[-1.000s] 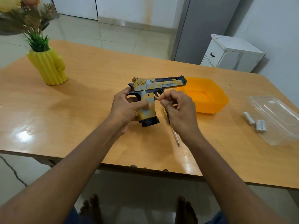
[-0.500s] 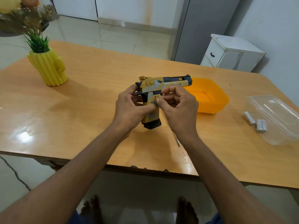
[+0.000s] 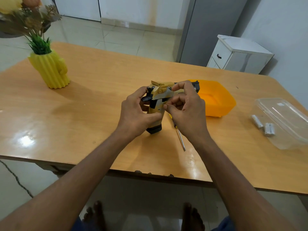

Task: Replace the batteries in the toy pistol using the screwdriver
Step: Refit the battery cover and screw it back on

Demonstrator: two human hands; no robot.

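Wooden counter [image 3: 100,100], tiled room: toy pistol [image 3: 160,95] held upright at centre, early stage of battery swap.
Left hand [image 3: 135,114] grip clamped round the handle; right hand [image 3: 185,107] pinches at the pistol's side, fingers curled against it. Screwdriver [image 3: 180,139] lies unused at 5 o'clock of the pistol. Batteries [image 3: 263,125] wait at 3 o'clock beside a clear lid [image 3: 286,120]. Judged: cover not yet unscrewed; whole swap remains.

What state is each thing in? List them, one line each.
toy pistol: held upright above the table
left hand: grips the pistol's handle
right hand: fingers pinch at the pistol's side
screwdriver: lying flat on the table, unheld
batteries: loose beside the clear lid
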